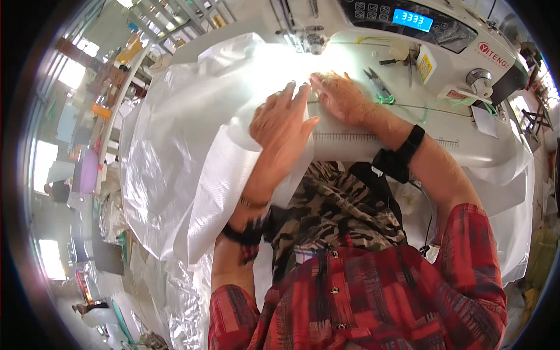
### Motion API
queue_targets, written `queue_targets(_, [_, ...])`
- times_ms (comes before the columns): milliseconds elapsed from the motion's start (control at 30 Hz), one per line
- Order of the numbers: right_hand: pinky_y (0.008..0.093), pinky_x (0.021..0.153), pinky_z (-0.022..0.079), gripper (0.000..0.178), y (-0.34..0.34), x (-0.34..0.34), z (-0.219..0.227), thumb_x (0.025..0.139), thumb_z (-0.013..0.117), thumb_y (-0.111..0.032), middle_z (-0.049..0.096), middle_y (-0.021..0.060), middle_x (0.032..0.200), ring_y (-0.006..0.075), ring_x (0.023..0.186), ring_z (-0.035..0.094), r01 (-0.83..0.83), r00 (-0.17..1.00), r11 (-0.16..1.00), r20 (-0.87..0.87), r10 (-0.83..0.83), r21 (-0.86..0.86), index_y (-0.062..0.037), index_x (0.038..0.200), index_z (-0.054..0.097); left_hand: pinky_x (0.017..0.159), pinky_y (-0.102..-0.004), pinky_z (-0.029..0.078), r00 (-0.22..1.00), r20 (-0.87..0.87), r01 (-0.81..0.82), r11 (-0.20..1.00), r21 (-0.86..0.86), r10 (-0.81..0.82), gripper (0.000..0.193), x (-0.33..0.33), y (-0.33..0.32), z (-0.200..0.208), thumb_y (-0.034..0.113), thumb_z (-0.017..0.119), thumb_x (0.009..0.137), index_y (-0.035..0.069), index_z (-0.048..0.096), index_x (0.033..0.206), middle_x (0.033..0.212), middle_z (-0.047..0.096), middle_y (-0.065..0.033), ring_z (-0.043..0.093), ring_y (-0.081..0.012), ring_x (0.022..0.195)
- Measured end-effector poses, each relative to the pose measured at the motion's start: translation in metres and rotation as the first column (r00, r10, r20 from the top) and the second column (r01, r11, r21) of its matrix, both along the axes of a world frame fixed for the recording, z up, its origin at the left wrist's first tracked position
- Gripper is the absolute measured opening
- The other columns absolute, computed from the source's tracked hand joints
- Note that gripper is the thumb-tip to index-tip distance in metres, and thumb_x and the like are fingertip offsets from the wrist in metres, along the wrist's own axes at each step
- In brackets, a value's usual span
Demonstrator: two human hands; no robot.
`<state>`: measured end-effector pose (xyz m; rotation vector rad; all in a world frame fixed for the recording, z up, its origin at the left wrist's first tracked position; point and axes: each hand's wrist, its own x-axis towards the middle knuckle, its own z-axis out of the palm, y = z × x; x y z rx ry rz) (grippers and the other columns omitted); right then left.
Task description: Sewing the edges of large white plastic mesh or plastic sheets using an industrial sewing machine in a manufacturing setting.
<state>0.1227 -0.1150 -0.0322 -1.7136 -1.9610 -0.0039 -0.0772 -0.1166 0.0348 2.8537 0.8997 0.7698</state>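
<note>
A large sheet of white woven plastic (175,134) spreads over the bed of a sewing machine (373,55), and part of it curls up beside my left wrist. My left hand (283,125) lies flat on the sheet, fingers stretched forward and thumb out to the side. Just right of it, my right hand (344,100) rests by the sheet's edge with slightly bent, parted fingers. Both sets of fingertips point toward the needle area (312,44). Strong lamp glare there hides the stitching spot and some fingertip detail.
Small thread snips (380,87) with green thread lie right of my right hand. A ruler scale (350,137) runs along the machine bed's near edge. The handwheel (479,81) stands at the right. More plastic sheeting (186,303) hangs down at the left.
</note>
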Motion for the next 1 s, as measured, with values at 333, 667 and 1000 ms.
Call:
queue_targets(333, [0.0418, 0.073, 0.054, 0.028, -0.062, -0.061, -0.01, 0.085, 0.06, -0.013, 0.068, 0.0135, 0.098, 0.0314, 0.087, 0.067, -0.415, 0.91, 0.823, 0.151, 0.387, 0.389, -0.0064, 0.113, 0.062, 0.114, -0.0511, 0.024, 0.912, 0.053, -0.41, 0.904, 0.119, 0.407, 0.067, -0.163, 0.051, -0.111, 0.049, 0.056, 0.093, 0.003, 0.044, 0.141, 0.149, 0.041, -0.0141, 0.035, -0.0293, 0.14])
queue_targets(667, [0.0462, 0.065, 0.052, 0.018, -0.113, -0.138, -0.082, 0.079, 0.061, -0.009, 0.064, 0.0165, 0.076, 0.038, 0.072, 0.065, -0.526, 0.809, 0.752, 0.041, 0.587, -0.399, -0.0017, 0.095, 0.055, 0.117, -0.0507, 0.015, 0.949, 0.069, -0.312, 0.946, 0.091, 0.307, 0.067, -0.159, 0.072, -0.111, 0.05, 0.054, 0.094, 0.006, 0.041, 0.144, 0.151, 0.039, -0.0084, 0.029, -0.0256, 0.144])
queue_targets(1000, [0.0453, 0.067, 0.049, 0.011, -0.185, -0.096, 0.1, 0.087, 0.064, -0.009, 0.056, 0.0122, 0.072, 0.0364, 0.07, 0.058, -0.495, 0.803, 0.815, -0.199, 0.562, 0.302, -0.0039, 0.085, 0.055, 0.118, -0.0502, 0.01, 0.956, 0.084, -0.274, 0.958, -0.08, 0.28, 0.064, -0.177, 0.071, -0.102, 0.05, 0.05, 0.096, 0.01, 0.042, 0.144, 0.151, 0.04, -0.0101, 0.029, -0.0258, 0.144])
